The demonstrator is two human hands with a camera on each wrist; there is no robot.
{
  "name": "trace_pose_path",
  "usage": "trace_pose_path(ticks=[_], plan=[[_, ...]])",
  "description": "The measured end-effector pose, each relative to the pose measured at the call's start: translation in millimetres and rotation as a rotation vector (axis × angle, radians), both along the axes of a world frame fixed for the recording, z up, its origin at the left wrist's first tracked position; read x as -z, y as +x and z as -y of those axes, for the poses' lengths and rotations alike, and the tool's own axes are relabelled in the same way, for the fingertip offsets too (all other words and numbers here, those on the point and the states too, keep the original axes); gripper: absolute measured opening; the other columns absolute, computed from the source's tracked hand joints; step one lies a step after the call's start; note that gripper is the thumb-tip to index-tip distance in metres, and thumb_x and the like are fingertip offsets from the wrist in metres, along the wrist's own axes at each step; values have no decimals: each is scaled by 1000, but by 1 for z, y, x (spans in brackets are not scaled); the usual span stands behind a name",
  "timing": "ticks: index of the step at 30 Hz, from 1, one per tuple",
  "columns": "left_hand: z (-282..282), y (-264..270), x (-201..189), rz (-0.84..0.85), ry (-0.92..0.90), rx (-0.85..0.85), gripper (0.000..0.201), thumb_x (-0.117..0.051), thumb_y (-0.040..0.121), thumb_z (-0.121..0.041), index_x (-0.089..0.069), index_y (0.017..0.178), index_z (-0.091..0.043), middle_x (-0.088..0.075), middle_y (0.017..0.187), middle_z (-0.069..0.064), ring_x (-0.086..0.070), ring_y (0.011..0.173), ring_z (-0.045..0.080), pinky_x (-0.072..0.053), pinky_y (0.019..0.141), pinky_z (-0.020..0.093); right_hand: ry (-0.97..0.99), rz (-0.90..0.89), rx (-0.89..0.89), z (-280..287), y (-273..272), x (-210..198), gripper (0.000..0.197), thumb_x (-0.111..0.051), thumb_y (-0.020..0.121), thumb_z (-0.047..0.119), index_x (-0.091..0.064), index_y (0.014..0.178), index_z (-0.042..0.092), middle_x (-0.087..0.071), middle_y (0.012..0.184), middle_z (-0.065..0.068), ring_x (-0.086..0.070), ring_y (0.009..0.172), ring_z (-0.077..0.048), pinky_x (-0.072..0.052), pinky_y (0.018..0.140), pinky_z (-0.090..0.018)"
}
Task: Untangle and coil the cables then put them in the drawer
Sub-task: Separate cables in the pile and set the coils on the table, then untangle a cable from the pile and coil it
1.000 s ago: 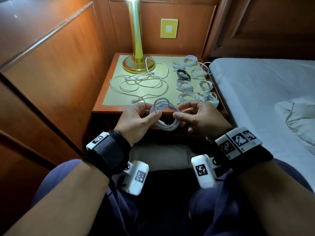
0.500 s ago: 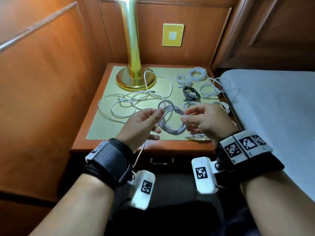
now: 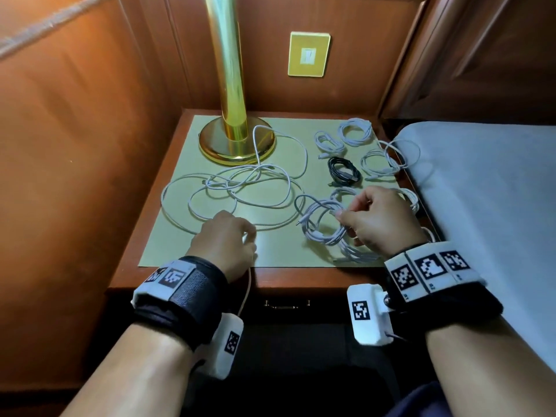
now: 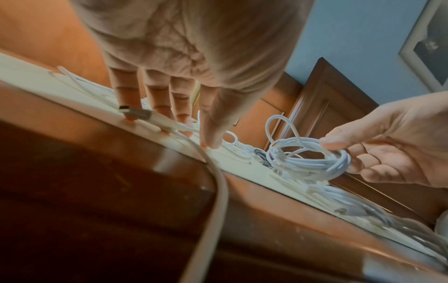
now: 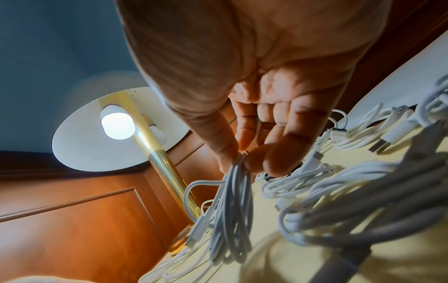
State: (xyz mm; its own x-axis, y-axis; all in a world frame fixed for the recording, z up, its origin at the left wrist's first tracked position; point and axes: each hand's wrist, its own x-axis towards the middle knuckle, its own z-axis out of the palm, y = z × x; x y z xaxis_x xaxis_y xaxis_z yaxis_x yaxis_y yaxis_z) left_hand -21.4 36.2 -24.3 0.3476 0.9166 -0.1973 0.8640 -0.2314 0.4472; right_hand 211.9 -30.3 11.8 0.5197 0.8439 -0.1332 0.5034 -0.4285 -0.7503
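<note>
A coiled white cable (image 3: 323,224) is pinched between thumb and fingers (image 5: 252,160) of the right hand (image 3: 379,219) — held just above the surface (image 3: 168,245). The left hand (image 3: 224,243) is spread, its fingers (image 4: 126,99) straight, tips pressed down by a plug (image 4: 135,114) of the loose tangled cable (image 3: 234,194).

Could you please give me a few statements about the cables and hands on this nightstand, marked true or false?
1. The right hand pinches a coiled white cable. True.
2. The left hand holds the black cable. False: the black cable lies coiled on the mat, untouched; the left hand's fingertips reach down to a USB plug near the nightstand's front edge.
3. The drawer is pulled open. False: it looks closed.
4. A loose white tangle lies by the lamp base. True.
</note>
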Motion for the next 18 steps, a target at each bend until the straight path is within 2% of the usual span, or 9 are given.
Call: trace_pose_path(ticks=[1, 3, 6, 8, 10, 11, 13, 15, 18], plan=[[0, -3, -1, -32, 0, 0, 2, -65, 85, -31, -67, 85, -29, -55, 105, 5, -56, 102, 28, -50, 91, 44, -11, 8, -5, -1, -3, 0, 22, -79, 81, 27, -60, 77, 16, -70, 75, -5, -69, 74, -28, -59, 78, -48], [1, -11, -3, -41, 15, -19, 20, -65, 82, -31, -54, 68, -23, -54, 92, 9, -56, 90, 31, -50, 79, 40, -26, 18, -19, -2, -9, -1, 22, -78, 81, 27, -60, 77, 15, -70, 75, -6, -69, 74, -29, -59, 79, -47], [0, -27, -1, 44, 39, -75, 25, -68, 80, -23, -51, 63, -16, -54, 71, 8, -57, 72, 32, -44, 61, 32, -56, 42, -35, -1, -21, -2, 22, -75, 84, 28, -59, 79, 14, -71, 74, -6, -69, 69, -29, -59, 75, -45], [3, -36, -1, 148, 57, -110, 8, -69, 84, -19, -68, 86, -11, -57, 76, 4, -60, 77, 28, -49, 72, 31, -63, 32, -30, -1, -29, -2, 22, -73, 87, 27, -58, 82, 13, -71, 73, -8, -70, 64, -29, -61, 70, -45], [8, -43, -2, 202, 63, -145, 39, -67, 90, -19, -64, 128, -12, -62, 102, 2, -61, 97, 22, -44, 89, 26, -59, 12, -19, -1, -34, 0, 20, -70, 88, 24, -56, 83, 12, -70, 72, -10, -70, 60, -29, -62, 66, -48], [9, -46, -2, 238, 63, -172, 44, -66, 92, -20, -59, 135, -14, -62, 113, 1, -61, 103, 20, -43, 94, 26, -57, -3, -8, 0, -36, 1, 19, -69, 89, 22, -55, 83, 11, -70, 73, -11, -69, 58, -28, -62, 65, -49], [12, -51, -3, 349, 66, -218, 41, -65, 93, -18, -60, 134, -18, -64, 120, -2, -64, 102, 18, -48, 101, 34, -53, -32, 23, -1, -40, 3, 18, -67, 90, 19, -53, 82, 12, -68, 74, -12, -67, 55, -26, -62, 64, -50], [15, -56, -3, 520, 48, -283, 33, -61, 95, -15, -63, 127, -20, -68, 115, -2, -71, 89, 18, -56, 92, 42, -47, -98, 52, -2, -44, 4, 19, -66, 92, 15, -50, 81, 13, -66, 75, -11, -66, 56, -26, -62, 66, -49], [21, -57, -9, 648, 26, -350, 27, -55, 99, -15, -64, 125, -17, -73, 98, -4, -74, 79, 14, -61, 80, 37, -69, -189, 62, -4, -53, 5, 20, -64, 93, 10, -48, 82, 13, -64, 76, -13, -66, 60, -26, -63, 65, -47]])
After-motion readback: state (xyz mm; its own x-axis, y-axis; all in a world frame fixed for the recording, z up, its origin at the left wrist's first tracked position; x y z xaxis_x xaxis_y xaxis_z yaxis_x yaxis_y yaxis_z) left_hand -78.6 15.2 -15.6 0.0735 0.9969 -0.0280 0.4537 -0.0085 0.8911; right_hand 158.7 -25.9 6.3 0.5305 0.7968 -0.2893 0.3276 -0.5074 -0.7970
